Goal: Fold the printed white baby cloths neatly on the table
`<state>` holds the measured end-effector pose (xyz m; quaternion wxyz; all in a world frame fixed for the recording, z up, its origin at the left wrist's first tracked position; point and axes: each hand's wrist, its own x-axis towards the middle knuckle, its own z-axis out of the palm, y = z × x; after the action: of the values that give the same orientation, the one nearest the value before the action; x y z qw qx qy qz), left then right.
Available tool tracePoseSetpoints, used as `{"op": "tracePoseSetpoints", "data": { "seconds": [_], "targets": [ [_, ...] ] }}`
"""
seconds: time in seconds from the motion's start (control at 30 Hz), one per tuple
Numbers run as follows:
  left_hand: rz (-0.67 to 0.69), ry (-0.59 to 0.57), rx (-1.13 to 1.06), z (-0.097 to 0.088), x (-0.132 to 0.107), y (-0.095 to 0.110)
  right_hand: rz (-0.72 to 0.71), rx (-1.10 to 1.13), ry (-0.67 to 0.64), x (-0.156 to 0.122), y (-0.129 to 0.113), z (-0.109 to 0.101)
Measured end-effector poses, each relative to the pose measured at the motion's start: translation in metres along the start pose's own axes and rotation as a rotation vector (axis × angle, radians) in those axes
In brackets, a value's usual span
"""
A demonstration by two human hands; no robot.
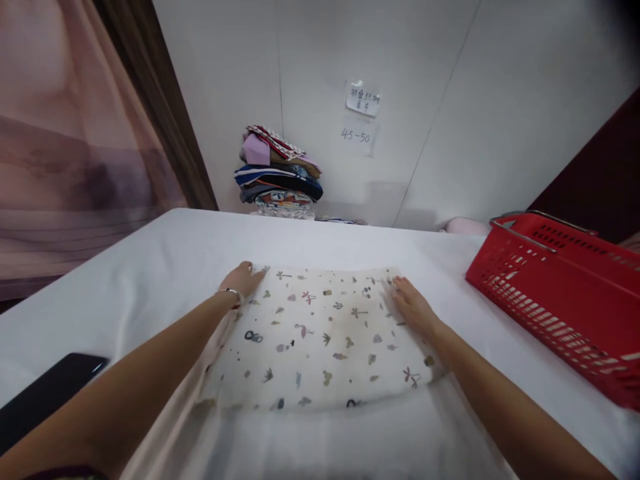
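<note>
A white cloth (325, 333) printed with small palm trees, flamingos and other little figures is spread in front of me on the white-covered table. At its far left corner is my left hand (242, 280), wearing a bracelet; the thumb rests over the corner and the fingers curl at the edge, closed on it. My right hand (413, 303) lies along the far right edge, slightly blurred, with its fingers stretched out flat on the fabric. The cloth's near edge hangs in a soft curve over pale, blurred fabric.
On the right of the table (150, 260) stands a red plastic basket (560, 287) with metal handles. A dark phone (50, 393) lies at the left. Folded clothes (280, 173) are piled beyond the far edge, by a wall with paper notes (363, 100). A pinkish curtain (75, 147) hangs left.
</note>
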<state>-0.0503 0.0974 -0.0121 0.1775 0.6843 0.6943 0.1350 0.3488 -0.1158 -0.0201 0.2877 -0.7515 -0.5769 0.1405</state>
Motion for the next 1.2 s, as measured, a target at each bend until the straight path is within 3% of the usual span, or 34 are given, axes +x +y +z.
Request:
{"op": "tracePoseSetpoints", "data": {
  "seconds": [0.1, 0.2, 0.37, 0.47, 0.57, 0.7, 0.8, 0.97, 1.07, 1.2],
  "targets": [
    [-0.005, -0.001, 0.047, 0.006, 0.000, -0.001, -0.036, -0.327, -0.134, -0.001, 0.008, 0.011],
    [-0.009, 0.006, 0.033, 0.008, 0.000, -0.001, -0.008, -0.450, -0.186, 0.000, 0.006, 0.010],
    [-0.034, -0.005, -0.023, 0.010, 0.004, -0.006, -0.082, -0.500, -0.168, 0.004, -0.035, -0.001],
    [0.063, 0.054, 0.047, 0.013, -0.003, -0.003, -0.193, -0.462, -0.204, 0.013, -0.064, 0.006],
    [0.272, 0.084, 0.169, 0.018, -0.020, 0.008, -0.308, -0.446, -0.250, 0.029, -0.076, 0.027],
    [0.470, -0.032, 0.287, 0.026, -0.041, 0.015, -0.317, -0.453, -0.288, 0.053, -0.065, 0.059],
    [0.447, -0.070, 0.308, 0.032, -0.045, 0.011, -0.285, -0.444, -0.304, 0.065, -0.051, 0.071],
    [0.458, -0.068, 0.298, 0.037, -0.042, 0.007, -0.306, -0.419, -0.324, 0.071, -0.041, 0.072],
    [0.442, -0.100, 0.239, 0.028, -0.045, 0.016, -0.291, -0.375, -0.298, 0.070, -0.045, 0.071],
    [0.287, -0.068, -0.103, -0.013, -0.055, 0.022, -0.177, -0.152, -0.259, 0.060, -0.050, 0.058]
  ]
}}
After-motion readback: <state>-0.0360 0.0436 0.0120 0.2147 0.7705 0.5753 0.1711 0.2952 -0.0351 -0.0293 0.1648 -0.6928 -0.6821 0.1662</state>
